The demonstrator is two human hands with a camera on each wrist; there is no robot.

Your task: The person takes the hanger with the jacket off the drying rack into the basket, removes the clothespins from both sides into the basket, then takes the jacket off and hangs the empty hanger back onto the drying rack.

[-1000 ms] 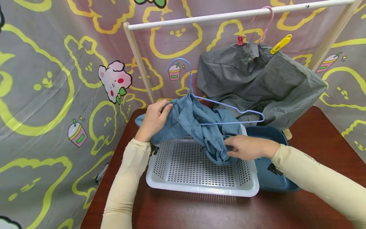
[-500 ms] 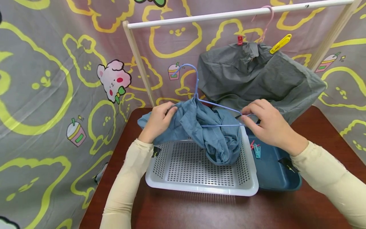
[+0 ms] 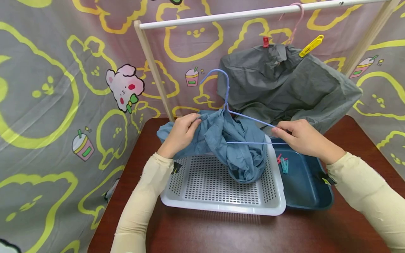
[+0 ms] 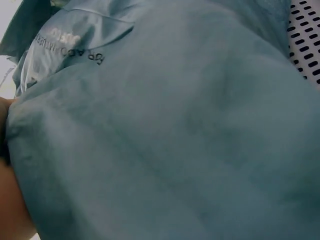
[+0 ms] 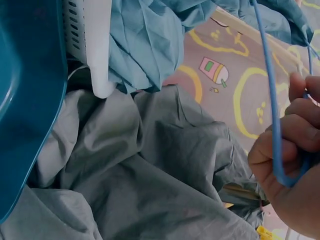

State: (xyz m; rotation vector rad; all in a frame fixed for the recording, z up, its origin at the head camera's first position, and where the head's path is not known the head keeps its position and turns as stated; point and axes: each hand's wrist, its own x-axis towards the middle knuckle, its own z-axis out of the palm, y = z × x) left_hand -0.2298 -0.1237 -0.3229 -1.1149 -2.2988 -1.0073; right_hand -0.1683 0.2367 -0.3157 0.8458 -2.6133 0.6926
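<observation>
A blue plastic clothes hanger (image 3: 227, 89) stands with its hook up, its left arm covered by a crumpled blue garment (image 3: 215, 130). My left hand (image 3: 181, 135) pinches the garment at its upper left; whether it also grips the hanger underneath is hidden. In the left wrist view the cloth (image 4: 165, 125) fills nearly everything, with dark lettering near the top left. My right hand (image 3: 302, 138) holds the bare right end of the hanger, fingers curled around it in the right wrist view. Part of the garment droops into a light grey perforated basket (image 3: 221, 209).
A white rail (image 3: 202, 19) on wooden posts spans the back. From it, a pink hanger (image 3: 297, 24) carries a grey garment (image 3: 291, 80) with red and yellow clips (image 3: 311, 45). A dark blue tub (image 3: 303, 182) holds small clothespins (image 3: 284, 165), right of the basket on the brown table (image 3: 196, 232).
My right hand has let go of the drooping cloth and taken hold of the hanger's right end. Hanger, garment and left hand have shifted slightly to the right.
</observation>
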